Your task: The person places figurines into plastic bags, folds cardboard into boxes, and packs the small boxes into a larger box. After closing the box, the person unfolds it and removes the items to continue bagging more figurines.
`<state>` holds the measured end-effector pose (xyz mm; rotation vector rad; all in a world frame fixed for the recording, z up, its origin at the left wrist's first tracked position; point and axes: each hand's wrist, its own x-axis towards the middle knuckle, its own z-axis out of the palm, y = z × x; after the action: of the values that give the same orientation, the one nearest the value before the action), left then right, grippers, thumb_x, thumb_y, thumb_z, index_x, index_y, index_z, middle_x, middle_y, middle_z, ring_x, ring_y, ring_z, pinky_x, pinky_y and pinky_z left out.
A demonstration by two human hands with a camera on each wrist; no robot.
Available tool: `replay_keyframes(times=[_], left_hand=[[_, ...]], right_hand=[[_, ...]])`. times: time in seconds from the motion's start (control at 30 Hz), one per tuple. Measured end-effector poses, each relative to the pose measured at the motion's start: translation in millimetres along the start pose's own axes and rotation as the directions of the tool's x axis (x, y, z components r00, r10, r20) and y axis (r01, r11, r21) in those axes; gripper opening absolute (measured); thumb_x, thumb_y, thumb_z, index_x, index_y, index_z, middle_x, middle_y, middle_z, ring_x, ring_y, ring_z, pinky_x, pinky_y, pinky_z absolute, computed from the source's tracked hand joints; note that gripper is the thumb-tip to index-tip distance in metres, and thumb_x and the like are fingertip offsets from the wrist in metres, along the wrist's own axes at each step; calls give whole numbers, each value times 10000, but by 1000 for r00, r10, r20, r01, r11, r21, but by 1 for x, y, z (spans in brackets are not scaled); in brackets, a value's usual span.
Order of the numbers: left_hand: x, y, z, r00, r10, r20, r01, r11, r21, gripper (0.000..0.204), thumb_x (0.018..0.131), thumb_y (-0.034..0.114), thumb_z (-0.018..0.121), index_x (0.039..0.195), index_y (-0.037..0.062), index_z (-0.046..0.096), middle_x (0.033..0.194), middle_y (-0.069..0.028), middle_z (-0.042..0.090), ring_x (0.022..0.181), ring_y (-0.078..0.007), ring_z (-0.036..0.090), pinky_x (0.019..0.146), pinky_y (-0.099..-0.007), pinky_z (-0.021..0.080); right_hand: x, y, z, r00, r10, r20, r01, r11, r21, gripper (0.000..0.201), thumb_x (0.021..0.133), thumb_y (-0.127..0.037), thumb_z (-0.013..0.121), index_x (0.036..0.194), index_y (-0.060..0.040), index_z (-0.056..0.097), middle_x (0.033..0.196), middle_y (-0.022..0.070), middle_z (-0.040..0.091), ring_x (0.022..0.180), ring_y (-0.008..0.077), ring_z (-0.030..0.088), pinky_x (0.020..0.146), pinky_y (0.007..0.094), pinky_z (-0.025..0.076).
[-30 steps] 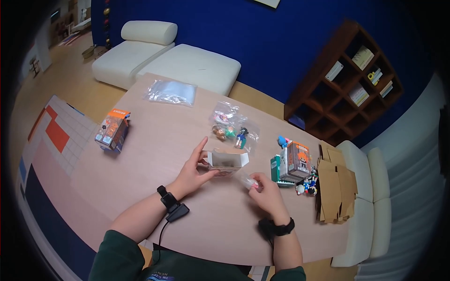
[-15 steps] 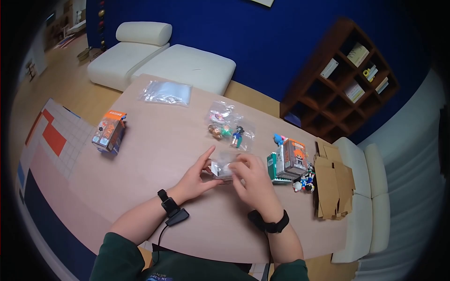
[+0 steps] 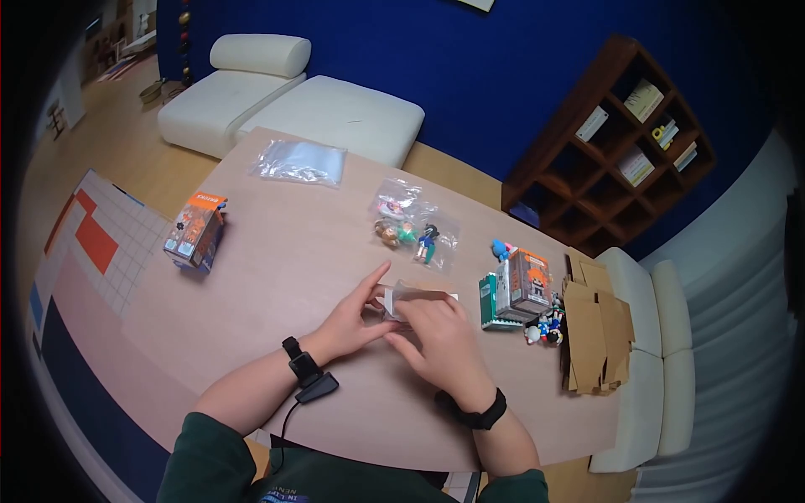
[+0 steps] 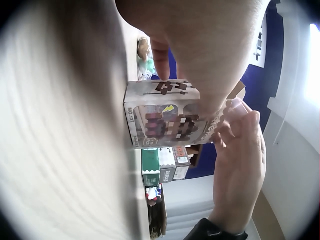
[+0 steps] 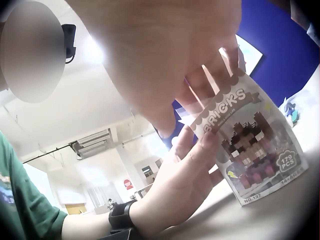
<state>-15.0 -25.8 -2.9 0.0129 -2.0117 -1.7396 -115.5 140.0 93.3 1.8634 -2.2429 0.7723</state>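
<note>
A small printed box (image 4: 162, 117) marked BRICKS stands upright on the table with its top end open. The left hand (image 3: 344, 325) grips it around the sides, thumb on the near face, also seen in the right wrist view, where the box (image 5: 255, 150) shows its front. Over the open top is the right hand (image 3: 444, 344), its fingers bent down at the opening. Clear plastic (image 4: 235, 111) shows at those fingers in the left wrist view; how far it lies inside the box is hidden.
Bagged figures (image 3: 408, 230) lie beyond the hands, and flat clear bags (image 3: 299, 162) at the far edge. An orange-topped box (image 3: 195, 230) stands left. Rightward are stacked boxes (image 3: 528, 281), small figures (image 3: 545, 329) and flattened cardboard (image 3: 597, 335).
The right hand has moved left from beside the box to over its top, bringing the clear bag with a pink item, now mostly hidden. The left hand has kept its grip.
</note>
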Motion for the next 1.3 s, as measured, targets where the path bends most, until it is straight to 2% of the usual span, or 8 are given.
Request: replay_keyframes(times=[0.33,0.43,0.57,0.63,0.77,0.93,1.17,1.3], left_hand=[[-1,-7,-1,1000,-31,3,31,998,48,982,854,69,807,1607,109,178,1351,-125,593,1131,-205,619,991,-357,500],[-4,-23,2,987,134,-93,-128,989,72,872,851,57,808,1519,107,250,1411,-145,553,1141,-221,614,989,-355,503],[0,-18,5,964,242,-112,-248,968,-39,630,864,37,784,1337,91,371,1439,-158,533,1191,-236,606,988,-353,512],[-1,-9,2,989,144,-27,-140,985,100,558,855,-3,776,1304,85,457,1388,-160,554,1203,-244,593,1008,-390,498],[3,6,0,990,144,8,-143,976,167,437,852,5,774,1240,57,579,1356,-154,571,1208,-246,591,1014,-375,496],[2,6,-1,990,140,8,-140,977,164,412,855,8,761,1242,54,628,1332,-149,552,1207,-261,589,1019,-366,495],[3,4,-2,988,147,46,-153,965,214,412,859,3,750,1248,56,623,1327,-145,544,1210,-266,584,1021,-366,502],[4,7,-1,992,120,34,-123,983,134,389,876,7,730,1247,57,623,1320,-139,552,1200,-262,584,1006,-372,505]], right_hand=[[8,2,-3,999,-11,47,15,996,-85,320,827,-322,778,1004,-64,710,1116,85,639,1060,307,574,1013,469,415],[-9,12,-7,965,87,-247,-101,994,-43,313,835,-214,777,1088,-48,697,1168,123,621,1116,336,570,1012,462,434],[-34,28,-2,873,341,-350,-281,936,211,480,875,-43,712,1330,-8,564,1235,185,627,1237,369,571,1055,431,460],[-42,29,9,785,611,-102,-291,508,811,502,915,-36,675,1382,36,507,1352,207,603,1275,357,582,1091,406,453],[-46,20,12,812,575,-104,-267,524,809,503,936,-20,643,1402,69,477,1462,227,538,1320,345,565,1118,383,435],[-47,21,16,955,262,-141,-208,926,314,549,909,-76,694,1414,19,500,1541,284,423,1354,427,512,1111,411,431],[-50,25,17,973,188,-131,-151,957,248,534,894,-92,712,1386,9,529,1603,265,315,1370,429,477,1103,439,436],[-53,37,26,924,268,-271,-98,854,510,472,887,-57,708,1332,4,562,1526,227,428,1345,352,516,1095,413,440]])
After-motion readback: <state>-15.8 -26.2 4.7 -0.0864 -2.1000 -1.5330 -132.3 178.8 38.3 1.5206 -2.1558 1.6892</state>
